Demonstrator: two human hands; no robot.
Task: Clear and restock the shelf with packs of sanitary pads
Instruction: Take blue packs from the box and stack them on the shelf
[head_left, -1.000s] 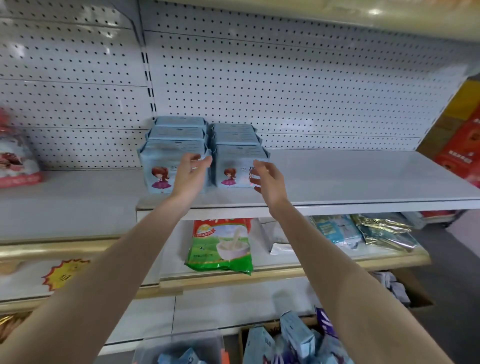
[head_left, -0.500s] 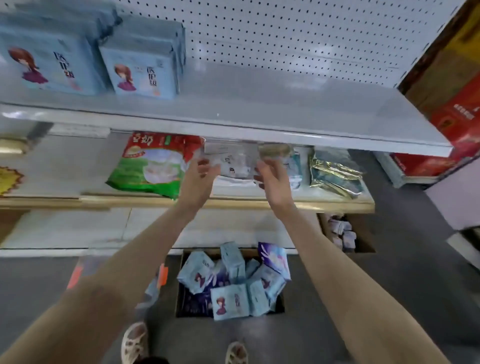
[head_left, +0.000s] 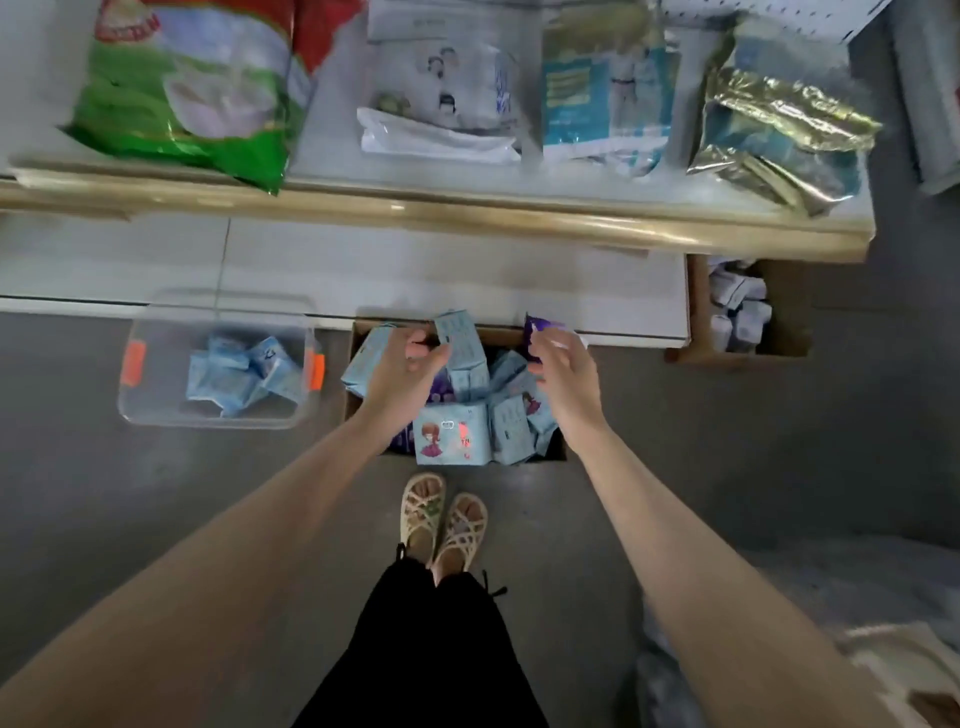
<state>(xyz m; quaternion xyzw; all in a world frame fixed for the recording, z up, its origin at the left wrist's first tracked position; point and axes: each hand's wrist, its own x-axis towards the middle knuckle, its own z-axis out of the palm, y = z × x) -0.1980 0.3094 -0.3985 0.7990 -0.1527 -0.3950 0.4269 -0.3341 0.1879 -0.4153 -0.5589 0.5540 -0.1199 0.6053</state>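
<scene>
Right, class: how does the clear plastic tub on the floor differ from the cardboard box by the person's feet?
The clear tub is see-through with orange clips; the cardboard box is opaque brown. The tub holds few light blue packs; the box is heaped with blue and purple packs. The left hand and right hand reach over the box, not the tub. Both sit on the floor.

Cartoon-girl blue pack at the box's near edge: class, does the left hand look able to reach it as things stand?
Probably yes. The left hand hovers just beyond the cartoon-girl pack, which lies face up with nothing covering it or standing between them.
</scene>
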